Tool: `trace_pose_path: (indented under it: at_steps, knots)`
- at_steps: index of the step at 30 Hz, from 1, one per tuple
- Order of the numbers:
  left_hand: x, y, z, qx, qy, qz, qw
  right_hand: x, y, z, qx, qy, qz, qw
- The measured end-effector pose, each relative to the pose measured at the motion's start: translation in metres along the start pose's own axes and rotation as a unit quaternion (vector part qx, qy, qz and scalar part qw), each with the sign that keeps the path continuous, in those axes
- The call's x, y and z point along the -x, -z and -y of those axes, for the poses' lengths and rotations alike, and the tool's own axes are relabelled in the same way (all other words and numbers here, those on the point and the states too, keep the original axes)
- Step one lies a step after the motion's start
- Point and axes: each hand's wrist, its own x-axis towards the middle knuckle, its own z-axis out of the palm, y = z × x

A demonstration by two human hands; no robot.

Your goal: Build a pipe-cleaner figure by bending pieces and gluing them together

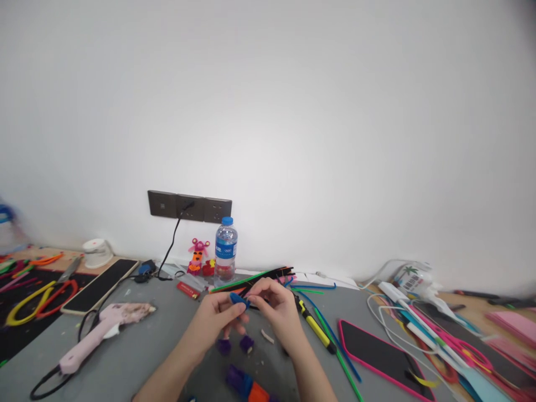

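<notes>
My left hand [218,319] and my right hand [276,310] meet over the grey mat [167,346], fingers pinched together on a small blue pipe-cleaner piece [238,300]. Two small purple fuzzy pieces [235,345] lie on the mat just below the hands. A purple, blue and orange fuzzy figure [247,386] lies nearer to me. A small white scrap [267,336] rests beside my right wrist.
A pink glue gun [100,329] lies at left with its black cord. A water bottle [225,251], a small pink figure [197,257], loose pipe cleaners [259,276], a yellow cutter [316,329], a pink-edged phone [377,354], a dark phone [100,286] and white cables [397,312] surround the hands.
</notes>
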Motion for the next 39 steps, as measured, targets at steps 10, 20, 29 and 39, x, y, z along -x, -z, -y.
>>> trace_pose_path:
  at_steps: [10, 20, 29, 39]
  knots:
    - [0.001, 0.02, -0.012, -0.061, 0.018, 0.053, 0.997, -0.001, -0.004, -0.005, 0.001, 0.003, 0.013, 1.0]
    - [-0.004, 0.024, -0.01, -0.065, 0.018, 0.055, 0.996, -0.003, 0.002, 0.001, 0.02, 0.033, 0.048, 0.998]
    - [0.001, 0.02, -0.007, -0.072, 0.025, 0.092, 0.993, -0.002, 0.004, 0.006, 0.069, 0.022, 0.052, 0.996]
    - [0.01, 0.03, -0.016, -0.079, 0.079, 0.232, 0.966, 0.008, 0.027, 0.025, -0.053, -0.172, 0.29, 0.94]
